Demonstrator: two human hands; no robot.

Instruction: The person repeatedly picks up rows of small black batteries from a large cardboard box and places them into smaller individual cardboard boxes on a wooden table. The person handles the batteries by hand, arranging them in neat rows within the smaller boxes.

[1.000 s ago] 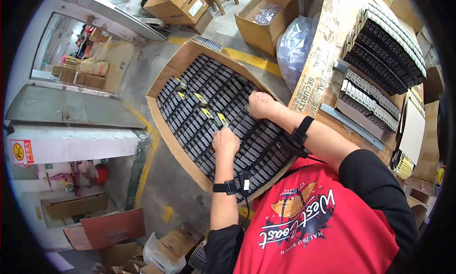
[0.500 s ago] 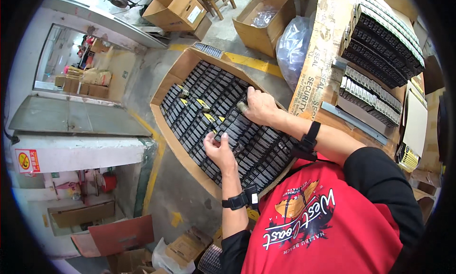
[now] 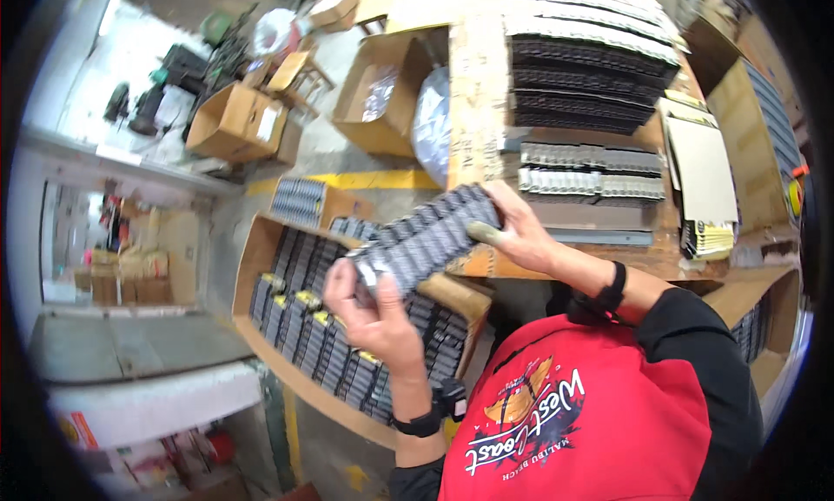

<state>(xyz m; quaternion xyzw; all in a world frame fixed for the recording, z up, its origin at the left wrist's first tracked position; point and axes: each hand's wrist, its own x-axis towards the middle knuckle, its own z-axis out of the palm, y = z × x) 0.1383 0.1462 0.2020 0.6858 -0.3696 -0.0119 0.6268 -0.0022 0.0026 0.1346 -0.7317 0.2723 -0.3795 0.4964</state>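
A long block of small black-and-grey packs (image 3: 426, 236), pressed together in two rows, is held up between my hands. My left hand (image 3: 378, 318) grips its lower left end, thumb on the near side. My right hand (image 3: 517, 227) closes round the upper right end; the thumb, its tip olive-coloured, lies across the packs. Below the block stands an open cardboard carton (image 3: 326, 405) filled with rows of similar packs (image 3: 304, 336), some showing yellow parts. The held block and my left arm hide part of the carton.
On the wooden workbench (image 3: 478, 92) at the right are tall stacks of black packs (image 3: 573, 84), shorter rows (image 3: 591, 171) and a grey metal strip (image 3: 599, 237). Another pack-filled carton (image 3: 334, 207) stands behind. Farther off are an open carton (image 3: 382, 75) and a clear plastic bag (image 3: 432, 123).
My hands have lifted a block of packs out of the carton and carried it up toward the bench. The view has turned to the right, so the carton now sits lower left.
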